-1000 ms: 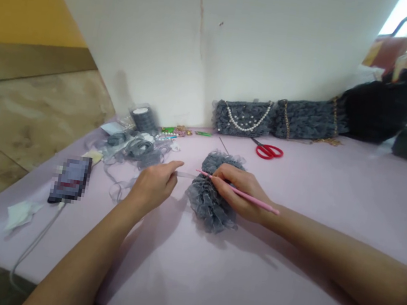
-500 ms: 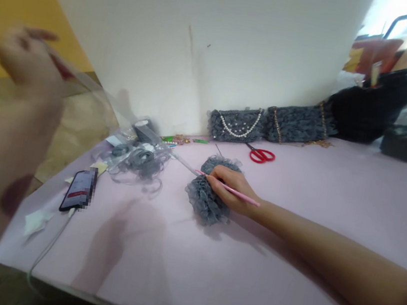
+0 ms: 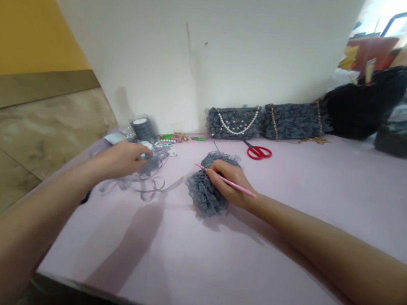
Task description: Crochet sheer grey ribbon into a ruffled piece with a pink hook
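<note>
Head view shows two bare hands at work over a table (image 3: 297, 186) with a pale pink cover. The right hand (image 3: 228, 180) grasps a slim pink hook (image 3: 238, 186) much as one holds a pen, its thin tip pointing left and its thicker end lying back across the hand toward the wrist. Beneath that hand, near the middle of the table, lies the gray ruffled piece (image 3: 207, 193), its frills spreading out above and below the fingers. From its left side a sheer gray ribbon (image 3: 176, 185) runs slack across the cover and curls into loose loops.

The left hand (image 3: 125, 159) is well apart from the piece, over the tangled ribbon heap (image 3: 155, 161), with its fingers pointing right — I cannot tell whether they pinch anything or are simply loose. Just behind it stands a dark gray spool (image 3: 144, 129) with a white end.

Behind the ruffled piece lie scissors (image 3: 259, 153) with red handles. Farther back, against the white wall (image 3: 130, 26), two ruffled gray bags sit side by side: the left bag (image 3: 216, 130) carries a strand of white pearls (image 3: 238, 133), and the right bag (image 3: 294, 122) has a gold chain (image 3: 274, 122).
</note>
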Demonstrator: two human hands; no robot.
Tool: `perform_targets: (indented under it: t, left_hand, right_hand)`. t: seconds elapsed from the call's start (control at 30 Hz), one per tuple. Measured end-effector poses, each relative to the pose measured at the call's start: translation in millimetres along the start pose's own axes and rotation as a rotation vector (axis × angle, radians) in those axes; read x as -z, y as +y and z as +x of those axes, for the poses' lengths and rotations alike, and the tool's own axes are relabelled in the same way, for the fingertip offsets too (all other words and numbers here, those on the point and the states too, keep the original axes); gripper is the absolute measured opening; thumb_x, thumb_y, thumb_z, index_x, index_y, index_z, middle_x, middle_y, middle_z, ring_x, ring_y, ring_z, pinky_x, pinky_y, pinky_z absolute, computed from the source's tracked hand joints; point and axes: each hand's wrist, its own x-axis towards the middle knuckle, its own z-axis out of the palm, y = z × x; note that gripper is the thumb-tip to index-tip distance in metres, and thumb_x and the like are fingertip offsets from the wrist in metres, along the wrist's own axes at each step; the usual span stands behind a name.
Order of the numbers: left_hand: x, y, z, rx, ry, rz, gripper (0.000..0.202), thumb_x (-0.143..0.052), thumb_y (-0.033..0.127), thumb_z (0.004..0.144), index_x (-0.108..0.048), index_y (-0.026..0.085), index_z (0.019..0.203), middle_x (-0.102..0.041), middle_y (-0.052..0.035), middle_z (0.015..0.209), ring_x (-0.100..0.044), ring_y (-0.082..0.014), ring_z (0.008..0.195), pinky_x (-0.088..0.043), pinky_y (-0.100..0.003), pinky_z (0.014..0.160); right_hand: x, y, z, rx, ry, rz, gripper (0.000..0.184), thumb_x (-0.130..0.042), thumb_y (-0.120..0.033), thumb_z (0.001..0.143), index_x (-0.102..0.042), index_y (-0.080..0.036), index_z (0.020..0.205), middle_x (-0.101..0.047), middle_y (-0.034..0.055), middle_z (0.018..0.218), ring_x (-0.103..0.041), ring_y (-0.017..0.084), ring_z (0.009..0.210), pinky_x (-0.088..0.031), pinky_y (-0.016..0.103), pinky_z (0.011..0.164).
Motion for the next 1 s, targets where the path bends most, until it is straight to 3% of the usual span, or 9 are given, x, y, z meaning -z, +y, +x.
perform_targets:
  t: [0.07,0.17,0.3,0.4,0.47,0.57,0.67,0.83,1.0]
  left_hand:
    - [-20.6,23.3,-3.6,-0.139,-0.099,-0.089,0.036,-0.055,0.029,0.081,-0.069,0.024,0.113,-0.074,-0.0017,0.083,-0.067,-0.0172,0.071,-0.05,-0.026,0.065]
    - [-50.4,50.2,-8.1,-0.282,-0.071,-0.259,0.046,-0.055,0.033,0.085,-0.059,0.017,0.128,-0.068,-0.0102,0.118,-0.066,-0.0211,0.097,-0.051,-0.031,0.082]
    - [-74.5,58.0,-8.5,-0.311,-0.058,-0.386,0.041,-0.049,0.022,0.088,-0.06,0.017,0.127,-0.071,-0.008,0.112,-0.066,-0.0185,0.093,-0.05,-0.031,0.085]
    - [-73.3,53.5,-6.2,-0.273,-0.059,-0.446,0.031,-0.046,0.019,0.09,-0.069,0.017,0.111,-0.073,-0.0061,0.106,-0.067,-0.0166,0.086,-0.049,-0.029,0.079]
    - [-67.1,50.8,-5.2,-0.23,-0.113,-0.513,0.027,-0.048,0.023,0.091,-0.071,0.019,0.103,-0.074,-0.0034,0.089,-0.066,-0.015,0.076,-0.048,-0.026,0.07]
    - [-59.0,47.4,-3.4,-0.155,-0.194,-0.693,0.025,-0.05,0.032,0.092,-0.07,0.02,0.102,-0.066,0.0012,0.066,-0.061,-0.0123,0.064,-0.045,-0.023,0.061]
    - [-59.4,43.1,1.6,-0.121,-0.225,-0.88,0.024,-0.052,0.034,0.092,-0.07,0.02,0.102,-0.062,0.0022,0.063,-0.059,-0.0104,0.061,-0.046,-0.021,0.061]
    - [-73.1,38.3,11.1,-0.028,-0.202,-1.134,0.024,-0.063,0.034,0.086,-0.07,0.02,0.104,-0.069,-0.0059,0.09,-0.064,-0.0166,0.085,-0.045,-0.019,0.053]
    - [-76.5,42.4,10.5,-0.037,-0.304,-1.426,0.027,-0.063,0.034,0.085,-0.068,0.025,0.11,-0.063,-0.01,0.125,-0.058,-0.0277,0.118,-0.04,-0.017,0.045]
  right_hand:
    - [-0.2,-0.1,-0.3,-0.006,0.002,0.0,0.029,-0.043,-0.027,0.095,-0.045,-0.018,0.068,-0.046,-0.0022,0.063,-0.041,0.011,0.058,-0.03,0.025,0.057]
    - [-0.7,-0.8,-0.7,-0.017,0.003,-0.005,0.029,-0.043,-0.027,0.095,-0.047,-0.018,0.069,-0.047,-0.002,0.064,-0.041,0.011,0.058,-0.031,0.025,0.057]
    - [-1.5,-1.5,-1.1,-0.035,-0.004,-0.01,0.028,-0.043,-0.027,0.095,-0.049,-0.017,0.07,-0.048,-0.0018,0.064,-0.043,0.011,0.058,-0.031,0.025,0.057]
    - [-1.9,-1.4,-0.6,-0.036,-0.011,0.007,0.028,-0.044,-0.026,0.095,-0.047,-0.018,0.069,-0.048,-0.0016,0.066,-0.044,0.01,0.059,-0.032,0.025,0.057]
    - [-2.2,-1.1,0.0,-0.035,-0.013,0.022,0.028,-0.044,-0.025,0.095,-0.046,-0.018,0.068,-0.048,-0.0017,0.066,-0.044,0.01,0.059,-0.032,0.024,0.057]
    - [-3.0,-0.3,0.8,-0.053,-0.019,0.036,0.029,-0.045,-0.025,0.095,-0.045,-0.018,0.068,-0.048,-0.0017,0.065,-0.044,0.01,0.059,-0.033,0.024,0.057]
    - [-4.4,2.0,1.3,-0.058,-0.023,0.06,0.027,-0.046,-0.024,0.095,-0.046,-0.018,0.068,-0.049,-0.0017,0.066,-0.044,0.01,0.06,-0.033,0.024,0.058]
    - [-5.8,5.2,2.1,-0.048,-0.018,0.101,0.025,-0.047,-0.024,0.095,-0.05,-0.017,0.071,-0.052,-0.0008,0.069,-0.048,0.01,0.063,-0.036,0.024,0.06]
    - [-3.8,1.4,2.9,-0.092,-0.029,0.091,0.021,-0.048,-0.021,0.095,-0.056,-0.016,0.077,-0.053,-0.001,0.069,-0.048,0.01,0.063,-0.036,0.024,0.06]
